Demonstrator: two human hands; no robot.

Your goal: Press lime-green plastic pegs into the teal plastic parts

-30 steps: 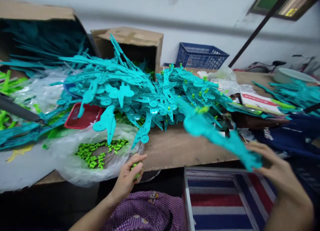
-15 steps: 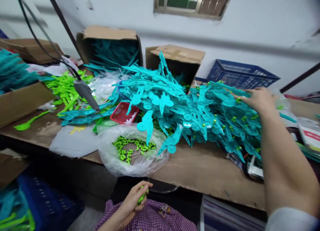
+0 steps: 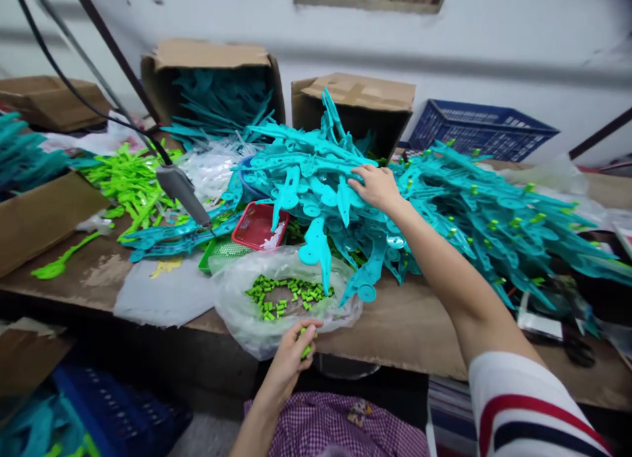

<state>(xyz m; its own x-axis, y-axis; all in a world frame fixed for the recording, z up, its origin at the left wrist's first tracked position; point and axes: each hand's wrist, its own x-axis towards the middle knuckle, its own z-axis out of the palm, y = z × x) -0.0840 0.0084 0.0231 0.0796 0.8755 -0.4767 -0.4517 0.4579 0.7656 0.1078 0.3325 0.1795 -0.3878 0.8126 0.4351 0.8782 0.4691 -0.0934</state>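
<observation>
At the far left of the wooden workbench (image 3: pixel 409 325) an open cardboard box (image 3: pixel 42 213) sits at the edge, and behind it lies a loose spread of lime-green plastic parts (image 3: pixel 129 180). A grey tool (image 3: pixel 182 193) hangs on a black cable just above them. Next along, a small red tray (image 3: pixel 257 223) rests half under the pile, and in front of it a clear plastic bag (image 3: pixel 247 312) lies open at the bench edge with small green pegs (image 3: pixel 284 295) inside. The left hand (image 3: pixel 293 351) is just below that bag, fingers curled closed around a few green pegs, held over a purple checked lap. Above and to the right, the right hand (image 3: pixel 378 187) lies palm down on the heap of teal plastic parts (image 3: pixel 316 180), fingers spread and pressing on them; whether it has actually gripped one I cannot tell. Further right sits a second heap of teal parts with green pegs fitted (image 3: pixel 494 213). Behind stand two cardboard boxes (image 3: pixel 212 55) and a blue crate (image 3: pixel 481 131).
</observation>
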